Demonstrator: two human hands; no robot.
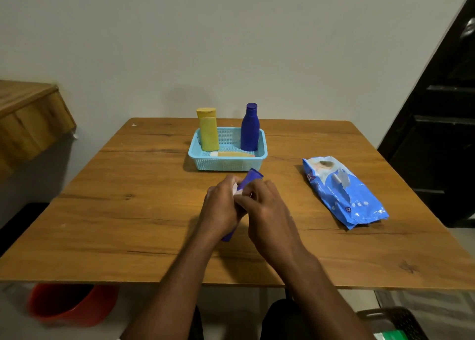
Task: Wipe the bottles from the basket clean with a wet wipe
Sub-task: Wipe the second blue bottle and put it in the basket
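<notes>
Both hands, left hand [222,206] and right hand [264,207], grip blue bottle [253,176] and wipe [236,189] just before basket [226,163].

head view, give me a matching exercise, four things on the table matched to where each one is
Things:
1. yellow bottle
2. orange tube
3. wipes pack
4. blue tube

Places:
A. lying flat along the basket's front edge
B. held in both hands, in front of the basket
C. standing in the basket's left side
D. flat on the table, right of the basket

Pairs: 1-C, 2-A, 3-D, 4-B
</notes>
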